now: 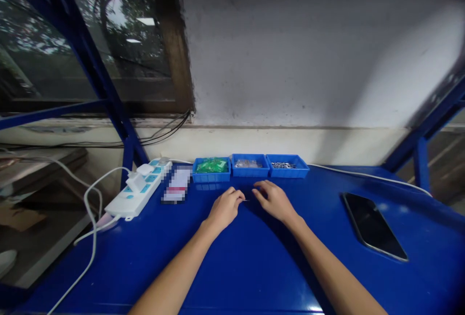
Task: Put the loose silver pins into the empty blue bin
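My left hand [227,206] is closed in a pinch. From its fingertips a small thin light-coloured piece [246,200] sticks out to the right, too small to name. My right hand [274,199] is a short way to the right, over the table. Its thumb and fingers are apart and nothing shows between them. Beyond both hands stand three small blue bins in a row. The left bin [211,178] has green pieces in it, the middle bin [250,172] clear ones, and the right bin [288,173] several thin metal pieces.
A white power strip [140,191] with plugs and cords lies at the left of the blue table [232,266]. Beside it is a blurred-out phone-like item [177,184]. A dark phone [374,226] lies at the right. Blue frame posts and a wall stand behind.
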The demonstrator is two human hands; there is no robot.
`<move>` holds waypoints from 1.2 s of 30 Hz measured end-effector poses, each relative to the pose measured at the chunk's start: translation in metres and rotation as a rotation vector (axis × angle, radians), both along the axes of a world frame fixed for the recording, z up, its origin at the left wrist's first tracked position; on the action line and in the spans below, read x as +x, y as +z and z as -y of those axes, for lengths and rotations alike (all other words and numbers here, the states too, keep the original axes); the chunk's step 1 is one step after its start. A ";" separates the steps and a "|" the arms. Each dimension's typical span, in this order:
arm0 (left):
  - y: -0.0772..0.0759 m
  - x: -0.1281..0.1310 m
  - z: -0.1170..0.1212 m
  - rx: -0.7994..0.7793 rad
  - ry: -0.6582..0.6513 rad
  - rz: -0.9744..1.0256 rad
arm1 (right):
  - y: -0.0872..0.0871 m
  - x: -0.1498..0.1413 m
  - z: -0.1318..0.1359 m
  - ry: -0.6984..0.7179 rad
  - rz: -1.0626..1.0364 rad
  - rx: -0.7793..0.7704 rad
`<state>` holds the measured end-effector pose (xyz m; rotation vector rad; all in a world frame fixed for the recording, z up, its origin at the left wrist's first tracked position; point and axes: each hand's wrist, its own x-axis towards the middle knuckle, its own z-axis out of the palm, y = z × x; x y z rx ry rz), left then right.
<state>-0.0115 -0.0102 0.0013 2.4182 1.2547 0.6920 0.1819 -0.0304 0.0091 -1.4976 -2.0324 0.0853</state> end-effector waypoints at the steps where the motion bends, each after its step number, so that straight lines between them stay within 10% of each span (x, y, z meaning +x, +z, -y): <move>1: 0.000 0.000 -0.001 0.011 -0.002 0.057 | 0.000 -0.009 0.002 0.055 0.010 0.005; 15: -0.006 0.009 -0.001 -0.136 0.114 0.382 | 0.016 -0.006 0.006 0.127 0.145 0.244; 19: -0.001 0.011 0.004 -0.157 0.063 0.246 | 0.039 0.024 -0.012 -0.303 0.028 0.325; 22: 0.002 0.013 0.011 -0.155 0.010 0.080 | 0.047 0.044 -0.025 -0.653 0.045 0.085; 30: 0.026 -0.015 0.003 -0.236 -0.150 -0.061 | -0.009 0.031 -0.009 -0.461 0.218 -0.155; 32: 0.038 -0.044 -0.008 -0.191 -0.010 -0.001 | -0.014 0.018 -0.005 -0.365 0.270 -0.119; 36: 0.042 -0.115 -0.025 0.292 0.743 0.194 | -0.014 0.002 -0.004 -0.276 0.293 -0.114</move>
